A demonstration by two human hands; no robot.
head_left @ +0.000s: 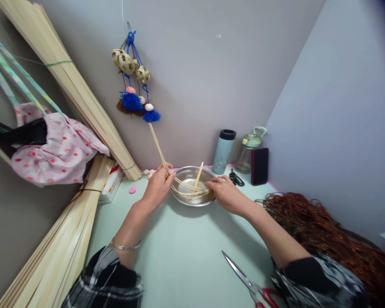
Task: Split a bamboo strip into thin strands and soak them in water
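A round metal bowl (195, 202) stands on the pale green table near the wall. My left hand (158, 184) is closed around a few thin bamboo strips (158, 145) at the bowl's left rim. The strips stick up behind that hand and bend down across the bowl's inside. At the right rim my right hand (226, 192) pinches the other ends of these strips, its fingers reaching over the bowl. One short flat bamboo piece (199, 174) leans inside the bowl, pointing up. Whether the bowl holds water I cannot tell for sure.
Scissors (248, 282) lie open at the front. Behind stand a blue tumbler (223, 152), a green-lidded bottle (245, 154), a phone (259, 167) and keys (236, 178). Brown fibre (308, 222) heaps at right. Bamboo bundles (73, 94), a pink cloth bag (54, 149) and woven-ball ornaments (131, 68) are at left.
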